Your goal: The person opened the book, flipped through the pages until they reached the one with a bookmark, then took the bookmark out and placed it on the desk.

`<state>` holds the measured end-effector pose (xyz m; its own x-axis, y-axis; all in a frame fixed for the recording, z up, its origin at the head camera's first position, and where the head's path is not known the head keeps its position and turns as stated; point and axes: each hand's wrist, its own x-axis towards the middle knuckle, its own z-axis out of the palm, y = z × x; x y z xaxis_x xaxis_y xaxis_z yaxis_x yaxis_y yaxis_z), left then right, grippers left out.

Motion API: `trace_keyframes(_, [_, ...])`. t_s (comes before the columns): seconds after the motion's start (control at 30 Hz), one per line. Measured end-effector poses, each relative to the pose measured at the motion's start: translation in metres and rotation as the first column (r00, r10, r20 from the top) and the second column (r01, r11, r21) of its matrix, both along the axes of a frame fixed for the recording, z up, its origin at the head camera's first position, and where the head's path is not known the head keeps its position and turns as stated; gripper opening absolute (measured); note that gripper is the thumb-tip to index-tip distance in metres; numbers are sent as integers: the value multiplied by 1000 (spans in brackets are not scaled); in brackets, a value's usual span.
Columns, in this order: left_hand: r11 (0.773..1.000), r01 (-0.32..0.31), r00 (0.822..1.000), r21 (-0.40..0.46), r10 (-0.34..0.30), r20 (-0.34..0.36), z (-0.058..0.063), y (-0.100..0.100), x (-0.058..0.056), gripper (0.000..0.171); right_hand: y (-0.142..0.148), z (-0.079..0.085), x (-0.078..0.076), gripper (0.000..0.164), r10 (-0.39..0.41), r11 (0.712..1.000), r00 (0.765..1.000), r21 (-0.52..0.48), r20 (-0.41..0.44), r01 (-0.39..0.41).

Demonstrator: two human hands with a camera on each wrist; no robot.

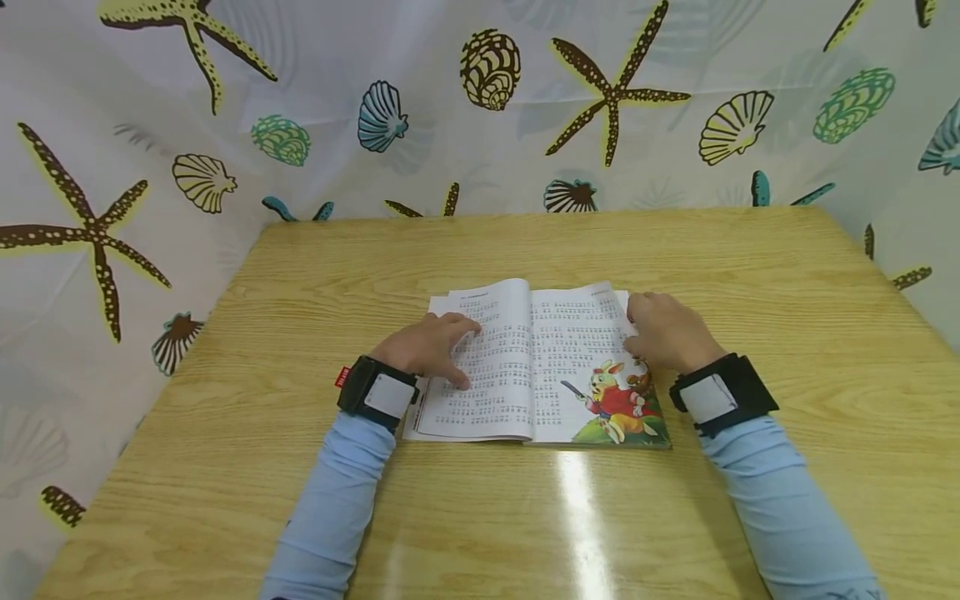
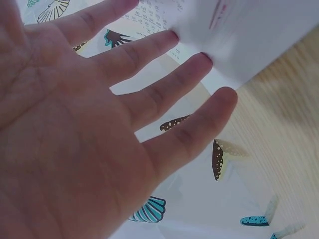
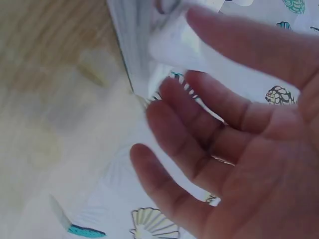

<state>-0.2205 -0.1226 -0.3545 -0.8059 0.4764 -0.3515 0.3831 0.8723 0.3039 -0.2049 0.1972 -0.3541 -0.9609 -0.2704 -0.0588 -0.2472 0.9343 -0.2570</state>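
Book: the book [image 1: 534,367] lies wide open on the table, near the middle, between the two hands.
Pages: both sides have rows of small black print; the left page bulges up by the fold, and the right page curves up near its top corner.
Rabbit picture: a rabbit [image 1: 618,404] in red sits on green at the bottom of the right page.
Left hand: the left hand [image 1: 431,343] is spread wide, with its thumb and first finger over the left page.
Right hand: the right hand [image 1: 670,329] is at the right page's outer edge, fingers loosely bent, with a narrow gap between thumb and first finger.
Wrists: each has a black band [image 1: 381,392] with a pale square on top, and light blue sleeves [image 1: 330,500] below.
Table: the table [image 1: 300,350] is yellowish wood with wavy lines, and a bright white stripe of light [image 1: 577,508] shines in front of the book.
Room: white cloth [image 1: 315,50] hangs behind the table and at both sides, covered with brown starfish [image 1: 612,93] and yellow, blue, green and brown shells [image 1: 490,69].
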Motion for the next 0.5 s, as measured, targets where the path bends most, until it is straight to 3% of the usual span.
trace_keyframes(0.23, [1000,-12,1000,3,12,5,-2,0,0,81,6,-3,-4,13,31,966,997,-252,-75,-49])
trace_keyframes(0.37, [1000,-5,1000,-4,5,-4,-1,0,1,81,6,0,-4,17,53,943,998,-328,-42,-64])
trace_keyframes(0.5, [1000,-2,1000,-8,2,-8,0,0,1,81,-2,6,1,47,145,845,984,-530,104,-68])
